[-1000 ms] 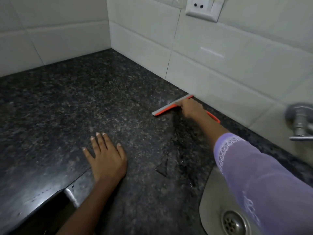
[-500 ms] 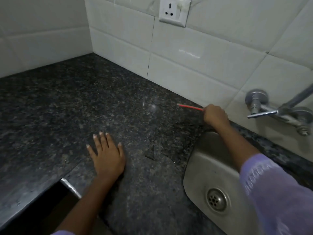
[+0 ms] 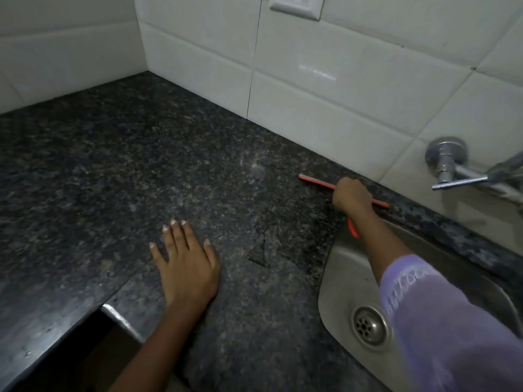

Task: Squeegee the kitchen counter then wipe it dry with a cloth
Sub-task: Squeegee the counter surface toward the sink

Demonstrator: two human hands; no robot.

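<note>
My right hand fingers curled round orange squeegee, thin blade edge-on along worktop back by sink, handle tip poking below wrist, my left hand flat, fingers spread.

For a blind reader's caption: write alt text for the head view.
A person's right hand grips an orange squeegee on a dark speckled counter, at the tiled wall beside a steel sink. The left hand rests flat on the counter, fingers spread. A tap and a wall socket are also in view.
</note>
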